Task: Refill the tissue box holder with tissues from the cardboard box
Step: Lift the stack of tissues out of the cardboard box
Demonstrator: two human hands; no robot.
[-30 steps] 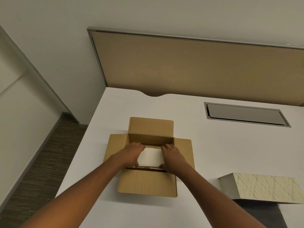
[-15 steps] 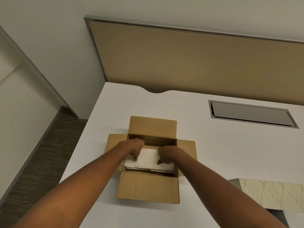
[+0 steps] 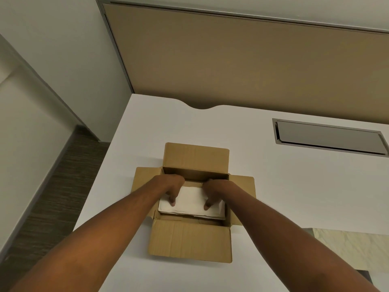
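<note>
Hands occupy both short ends of the tissue stack [image 3: 190, 202], which sits in the open cardboard box [image 3: 190, 241] on the white counter [image 3: 273, 197], long axis running left to right. Left hand [image 3: 171, 187] is curled over the left end, fingers [image 3: 173, 202] pressed on the top sheet; right hand [image 3: 214, 190] mirrors it at the right end. Both hands appear to clamp the stack between them; the undersides are hidden. Stack looks raised toward the box mouth. Tissue box holder [image 3: 353, 247] lies near and right, well apart from the box, closer to the right hand; the carry should go rightward and nearer.
</note>
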